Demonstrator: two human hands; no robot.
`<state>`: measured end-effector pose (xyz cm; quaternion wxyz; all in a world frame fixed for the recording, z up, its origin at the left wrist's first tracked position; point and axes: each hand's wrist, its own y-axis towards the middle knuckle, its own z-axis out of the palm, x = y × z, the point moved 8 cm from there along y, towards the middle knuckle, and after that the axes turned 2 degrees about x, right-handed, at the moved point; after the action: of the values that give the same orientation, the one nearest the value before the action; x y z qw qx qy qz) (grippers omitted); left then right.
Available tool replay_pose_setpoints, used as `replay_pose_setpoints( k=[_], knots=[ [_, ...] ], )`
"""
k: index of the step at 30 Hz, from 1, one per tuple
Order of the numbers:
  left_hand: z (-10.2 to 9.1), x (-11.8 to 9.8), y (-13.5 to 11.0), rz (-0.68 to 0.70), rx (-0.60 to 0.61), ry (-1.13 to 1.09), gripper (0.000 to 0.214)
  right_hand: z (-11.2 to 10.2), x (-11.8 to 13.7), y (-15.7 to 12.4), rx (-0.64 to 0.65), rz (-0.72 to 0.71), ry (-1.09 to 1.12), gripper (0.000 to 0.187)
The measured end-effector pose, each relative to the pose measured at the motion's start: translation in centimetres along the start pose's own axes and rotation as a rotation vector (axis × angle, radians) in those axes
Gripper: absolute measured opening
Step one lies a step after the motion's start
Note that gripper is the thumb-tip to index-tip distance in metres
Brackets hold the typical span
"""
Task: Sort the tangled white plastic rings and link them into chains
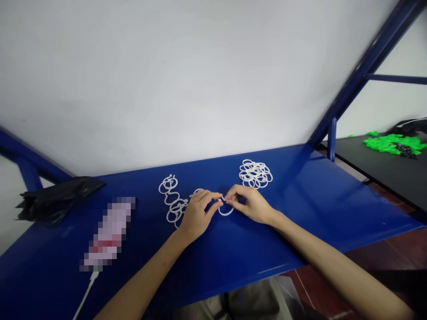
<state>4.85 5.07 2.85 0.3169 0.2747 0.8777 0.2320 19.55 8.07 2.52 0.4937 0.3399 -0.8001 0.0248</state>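
A white plastic curtain ring (226, 214) is held low over the blue table, its two ends pointing up and apart. The fingertips of my left hand (197, 212) pinch one end. At the other end, my right hand (251, 203) grips with thumb and forefinger. Just left of and partly behind my left hand lies a loose spread of similar rings (173, 200), some with open ends showing. Beyond my right hand is a rounder heap of white rings (255, 173), overlapping one another.
The blue table (253, 253) meets a pale wall (200, 89). At left lie a black plastic bag (60, 198) and a blurred-out phone (110, 233) with a white cable (85, 291). Blue frame bars (358, 73) rise on the right. Bright green pieces (393, 144) cover part of a black table.
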Motion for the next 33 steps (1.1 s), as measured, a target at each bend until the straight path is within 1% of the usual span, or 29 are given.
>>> replay_pose_setpoints(
  k=[2,6,10,12,15,20,24,29,33],
  knots=[
    [0.0,0.3,0.0,-0.009,-0.009,-0.054,0.008,0.2,-0.2,0.0,0.002,0.023,0.028,0.016],
    [-0.4,0.4,0.1,-0.049,-0.05,-0.113,0.009,0.6,-1.1,0.0,-0.006,0.083,0.046,0.021],
    [-0.5,0.1,0.1,-0.055,-0.051,-0.137,0.012,0.8,-1.5,-0.1,0.01,0.088,0.045,0.025],
    [-0.4,0.2,0.0,-0.064,-0.041,-0.146,0.012,0.9,-1.4,-0.1,0.016,0.066,0.032,0.026],
    [-0.2,0.2,-0.1,-0.067,-0.024,-0.136,0.013,0.7,-0.7,-0.2,0.015,-0.009,-0.009,0.025],
    [-0.3,-0.3,-0.2,-0.012,-0.022,-0.105,0.009,0.9,0.5,-0.3,0.059,-0.134,-0.105,0.024],
    [-0.3,-0.8,-0.3,0.039,-0.035,-0.085,0.015,1.1,0.7,-0.3,0.081,-0.151,-0.175,0.025],
    [-0.1,-0.6,-0.3,0.024,-0.031,-0.084,0.018,1.6,0.0,-0.3,0.108,-0.136,-0.212,0.025],
    [0.0,-0.6,-0.5,0.019,-0.009,-0.073,0.022,2.2,0.0,-0.5,0.113,-0.171,-0.308,0.03]
  ],
)
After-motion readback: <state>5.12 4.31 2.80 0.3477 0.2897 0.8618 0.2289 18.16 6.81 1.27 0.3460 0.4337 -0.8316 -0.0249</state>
